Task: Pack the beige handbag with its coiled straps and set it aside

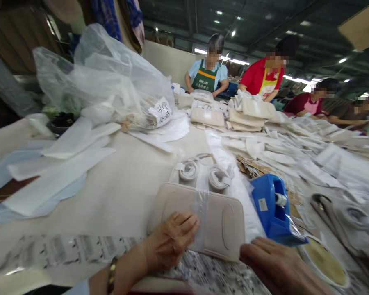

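Observation:
A flat beige bag [224, 221], its front marked by curved seams, lies on the table before me. Clear tape [202, 205] runs over its middle and up between two rolled white straps [188, 170]. My left hand [174, 235] rests on the bag's lower front, fingers bent and pressed together beside the tape. Near the lower right corner, my right hand [273, 262] is closed and slightly blurred; what its fingers hold is hidden. Patterned clear plastic packets [215, 270] lie under the bag's near edge.
A blue tape dispenser [270, 205] stands at right, beside a round tub of tan stuff [324, 260]. White sheets [61, 176] and a large clear plastic bag [110, 78] lie at left. Stacked beige bags [249, 114] sit farther back, where several people work.

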Tool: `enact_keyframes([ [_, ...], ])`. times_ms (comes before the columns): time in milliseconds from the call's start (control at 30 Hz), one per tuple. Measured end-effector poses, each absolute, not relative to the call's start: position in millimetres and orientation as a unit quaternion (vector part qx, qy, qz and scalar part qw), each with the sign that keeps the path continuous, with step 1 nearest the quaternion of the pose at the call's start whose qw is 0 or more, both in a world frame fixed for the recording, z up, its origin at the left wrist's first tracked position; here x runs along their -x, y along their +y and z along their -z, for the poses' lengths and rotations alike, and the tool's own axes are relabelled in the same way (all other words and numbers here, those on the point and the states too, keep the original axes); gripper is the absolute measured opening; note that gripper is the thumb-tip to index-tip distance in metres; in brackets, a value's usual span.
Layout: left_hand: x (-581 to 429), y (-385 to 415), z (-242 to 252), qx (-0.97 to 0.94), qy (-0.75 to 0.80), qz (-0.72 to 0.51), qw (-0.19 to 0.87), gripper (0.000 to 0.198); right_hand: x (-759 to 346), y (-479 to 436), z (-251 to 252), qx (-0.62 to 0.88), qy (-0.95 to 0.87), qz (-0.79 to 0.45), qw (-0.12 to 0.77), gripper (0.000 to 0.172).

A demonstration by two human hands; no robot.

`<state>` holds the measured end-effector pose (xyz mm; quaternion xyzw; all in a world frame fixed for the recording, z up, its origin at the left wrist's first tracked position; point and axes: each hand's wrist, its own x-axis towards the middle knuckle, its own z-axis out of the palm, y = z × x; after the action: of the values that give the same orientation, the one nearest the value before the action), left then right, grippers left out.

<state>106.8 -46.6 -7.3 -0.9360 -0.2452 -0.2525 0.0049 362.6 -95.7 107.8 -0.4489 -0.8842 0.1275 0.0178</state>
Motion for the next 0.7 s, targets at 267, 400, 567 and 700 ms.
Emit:
enact_keyframes([
  [267,-107,-48,16,0.935,-0.247,0.255,-0.024,0.028,-285,9,-104,0.31,-0.939,-0.006,-0.149,0.019],
  [400,-108,-47,16,0.925,-0.25,0.286,-0.012,0.028,-277,30,-101,0.306,-0.934,0.0,-0.184,0.015],
  [567,-107,-46,14,0.924,-0.246,0.291,-0.015,0.023,-266,42,-98,0.34,-0.917,-0.021,-0.206,0.012],
  [700,-107,-46,17,0.936,-0.24,0.257,-0.022,0.024,-265,53,-98,0.422,-0.885,-0.025,-0.195,0.007],
])
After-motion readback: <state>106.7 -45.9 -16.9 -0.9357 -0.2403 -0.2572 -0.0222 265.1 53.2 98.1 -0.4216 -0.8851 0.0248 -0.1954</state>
